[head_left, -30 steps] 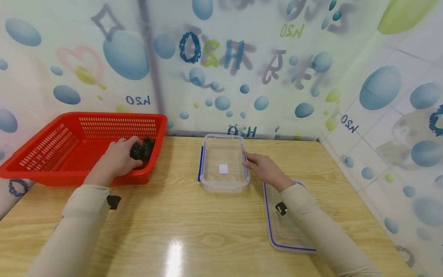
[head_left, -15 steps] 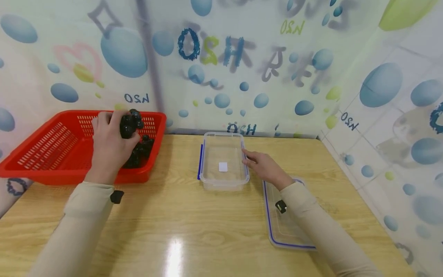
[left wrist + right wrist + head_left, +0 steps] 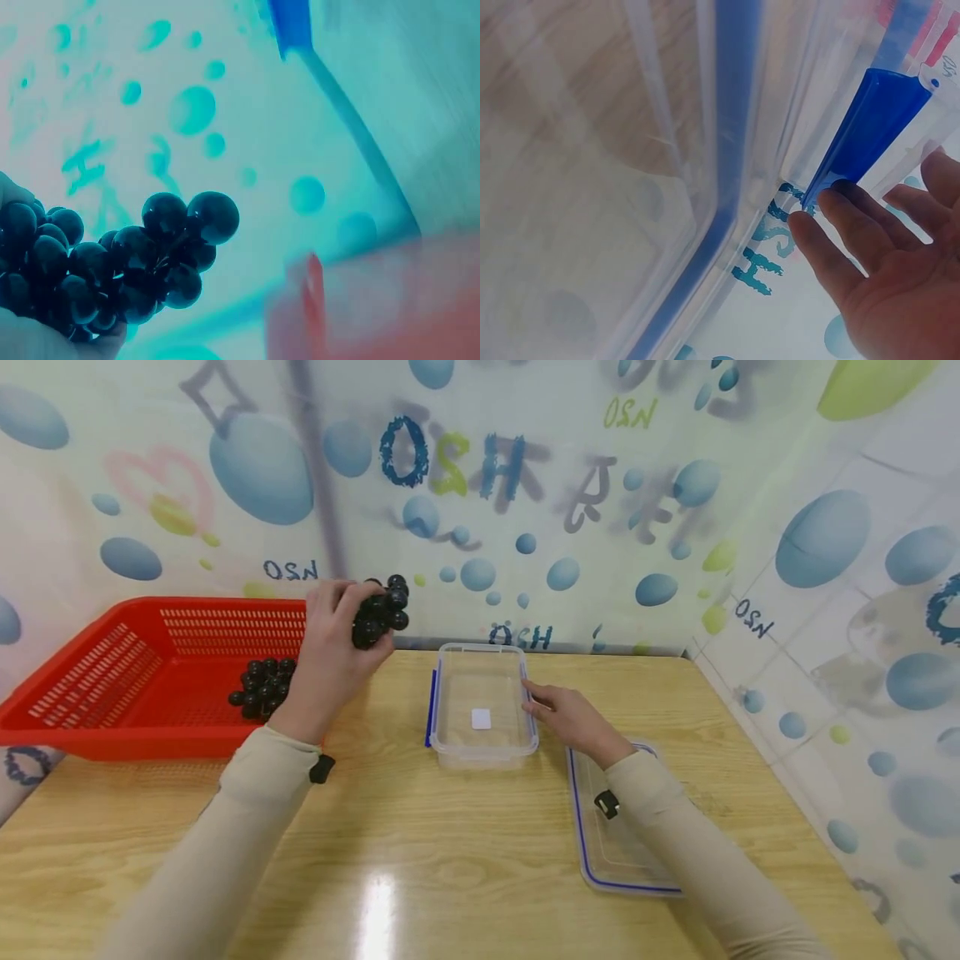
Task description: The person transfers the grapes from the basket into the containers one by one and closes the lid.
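A bunch of dark grapes (image 3: 382, 612) is gripped between the thumb and fingers of my left hand (image 3: 333, 647), raised beside the right end of the red basket (image 3: 150, 745). In the left wrist view, round shiny grapes (image 3: 135, 259) stick out past the fingers. Another dark bunch (image 3: 262, 689) lies inside the basket, partly hidden by my left hand and wrist. A clear plastic container (image 3: 480, 681) stands lidless at the middle of the table. My right hand (image 3: 573, 722) rests at its right rim, and the right wrist view shows relaxed fingers at a blue latch (image 3: 870, 124).
A clear lid with a blue seal (image 3: 600, 852) lies on the wooden table (image 3: 450, 852) under my right forearm. Behind the table hangs a patterned backdrop (image 3: 480, 527), and a tiled side wall (image 3: 817, 693) rises at the right.
My left hand has lifted a grape bunch out of the red basket and carried it rightward, toward the clear container. The right hand has stayed at the container's rim.
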